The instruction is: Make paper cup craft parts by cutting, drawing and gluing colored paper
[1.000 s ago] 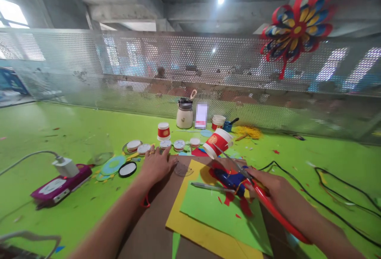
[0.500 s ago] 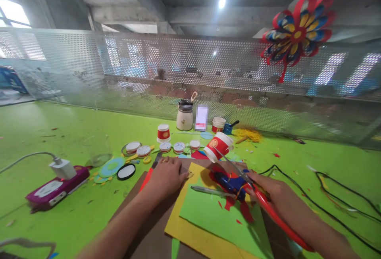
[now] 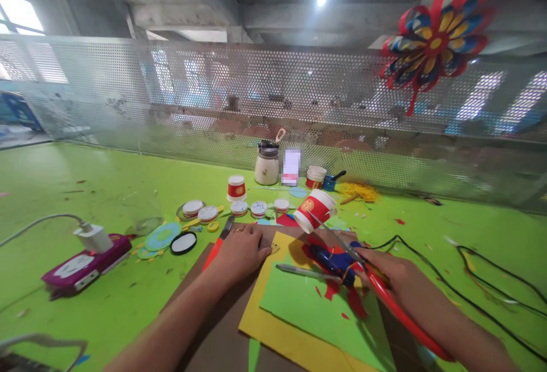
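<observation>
My right hand (image 3: 391, 277) grips red-handled scissors (image 3: 376, 286), their blades spread open over a green paper sheet (image 3: 316, 315). A tilted red-and-white paper cup (image 3: 314, 211) sits at the upper blade's tip. Under the blades lies a blue and red paper piece (image 3: 331, 261). My left hand (image 3: 239, 249) rests palm down on the brown cardboard (image 3: 213, 326), fingers curled toward the edge of a yellow sheet (image 3: 273, 303). A red-handled craft knife (image 3: 220, 241) lies just left of that hand.
Small cup lids (image 3: 239, 208), an upright red cup (image 3: 236, 188), a cream pot (image 3: 266, 166) and paper discs (image 3: 162, 236) stand behind. A purple device with a white charger (image 3: 85, 258) lies left. Black cables (image 3: 470, 281) run right. A perforated metal screen (image 3: 273, 104) bounds the green table (image 3: 85, 189).
My left hand has drawn back from the lids and shifted right onto the cardboard beside the yellow sheet, uncovering the craft knife. The right hand and scissors have barely moved.
</observation>
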Demonstrator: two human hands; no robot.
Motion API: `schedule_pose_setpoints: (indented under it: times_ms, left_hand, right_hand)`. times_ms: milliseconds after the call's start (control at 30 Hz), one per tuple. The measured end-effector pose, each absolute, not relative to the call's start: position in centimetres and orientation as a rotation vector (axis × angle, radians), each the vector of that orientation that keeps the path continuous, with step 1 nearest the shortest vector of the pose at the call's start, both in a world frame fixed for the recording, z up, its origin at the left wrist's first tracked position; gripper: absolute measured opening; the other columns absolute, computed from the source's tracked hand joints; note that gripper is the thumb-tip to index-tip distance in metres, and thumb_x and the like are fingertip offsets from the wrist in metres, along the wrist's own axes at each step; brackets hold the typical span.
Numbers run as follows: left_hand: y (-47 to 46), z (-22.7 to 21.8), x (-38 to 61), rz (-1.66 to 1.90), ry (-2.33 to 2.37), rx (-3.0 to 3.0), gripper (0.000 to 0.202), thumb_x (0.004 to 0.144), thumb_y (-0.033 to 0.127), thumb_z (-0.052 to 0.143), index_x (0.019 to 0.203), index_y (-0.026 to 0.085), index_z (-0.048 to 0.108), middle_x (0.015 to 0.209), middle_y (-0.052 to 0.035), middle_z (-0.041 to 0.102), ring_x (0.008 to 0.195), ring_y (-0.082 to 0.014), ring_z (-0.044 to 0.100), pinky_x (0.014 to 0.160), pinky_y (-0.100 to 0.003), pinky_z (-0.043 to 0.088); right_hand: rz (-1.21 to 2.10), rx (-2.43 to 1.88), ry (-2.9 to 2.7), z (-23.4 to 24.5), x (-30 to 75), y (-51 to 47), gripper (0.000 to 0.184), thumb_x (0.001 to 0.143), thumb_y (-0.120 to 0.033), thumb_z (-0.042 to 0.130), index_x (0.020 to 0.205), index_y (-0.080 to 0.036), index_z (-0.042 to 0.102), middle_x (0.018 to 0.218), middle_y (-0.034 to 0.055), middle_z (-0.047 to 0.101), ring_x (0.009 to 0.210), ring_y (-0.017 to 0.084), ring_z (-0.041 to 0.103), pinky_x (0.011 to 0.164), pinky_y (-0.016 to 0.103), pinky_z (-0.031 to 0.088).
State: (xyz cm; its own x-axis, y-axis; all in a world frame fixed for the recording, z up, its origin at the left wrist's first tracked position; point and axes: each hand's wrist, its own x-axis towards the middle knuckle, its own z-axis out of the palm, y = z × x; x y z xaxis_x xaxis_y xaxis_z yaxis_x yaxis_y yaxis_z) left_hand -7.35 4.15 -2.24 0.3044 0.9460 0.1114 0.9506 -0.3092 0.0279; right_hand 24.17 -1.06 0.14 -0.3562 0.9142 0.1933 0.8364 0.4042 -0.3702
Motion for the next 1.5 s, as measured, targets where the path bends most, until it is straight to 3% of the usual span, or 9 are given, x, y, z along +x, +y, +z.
schedule_pose_setpoints:
  times_ms: [333,533,867,1167,1500]
  left_hand:
    - [4.1,-2.42,-7.48,-0.166,-1.836,-2.522,0.047,0.085,0.047,0.045,0.114,0.014,0.062,0.117,-0.0183,0.064,0.106,-0.034,0.057,0.086,-0.042,0.042]
    - [4.17,-2.7,-7.56,-0.173,-1.861,-2.516,0.044,0.085,0.048,0.044,0.11,0.018,0.063,0.116,-0.0153,0.065,0.106,-0.0326,0.057,0.088,-0.042,0.041]
    - [3.9,-2.32,-7.36,-0.186,-1.845,-2.53,0.045,0.085,0.049,0.043,0.109,0.016,0.063,0.115,-0.017,0.065,0.106,-0.0334,0.056,0.087,-0.042,0.041]
    - [4.51,-1.9,-8.01,-0.211,-1.942,-2.467,0.045,0.089,0.046,0.035,0.107,0.015,0.062,0.105,-0.0176,0.067,0.094,-0.0317,0.061,0.075,-0.04,0.045]
    - [4.09,-1.92,-7.43,-0.187,-1.914,-2.483,0.04,0.086,0.042,0.045,0.11,0.016,0.063,0.112,-0.0156,0.066,0.103,-0.0319,0.058,0.086,-0.04,0.042]
  right_hand:
    - [0.339,-1.529,-2.296,0.39,23.8,-1.36,0.041,0.082,-0.02,0.045,0.118,-0.02,0.065,0.12,0.0089,0.067,0.107,0.027,0.064,0.092,0.038,0.049]
    - [0.416,-1.508,-2.258,0.36,23.82,-1.29,0.042,0.082,-0.021,0.047,0.12,-0.027,0.064,0.123,0.0033,0.065,0.109,0.026,0.063,0.094,0.039,0.048]
    - [0.43,-1.523,-2.283,0.44,23.74,-1.35,0.041,0.083,-0.024,0.046,0.121,-0.025,0.064,0.124,0.0038,0.064,0.112,0.027,0.061,0.096,0.04,0.047]
    - [0.385,-1.504,-2.303,0.55,23.79,-1.22,0.042,0.082,-0.023,0.048,0.121,-0.025,0.064,0.123,0.0038,0.064,0.111,0.027,0.062,0.095,0.039,0.048]
    - [0.386,-1.503,-2.289,0.34,23.94,-1.29,0.041,0.082,-0.023,0.048,0.118,-0.023,0.065,0.123,0.005,0.065,0.111,0.029,0.062,0.095,0.041,0.048]
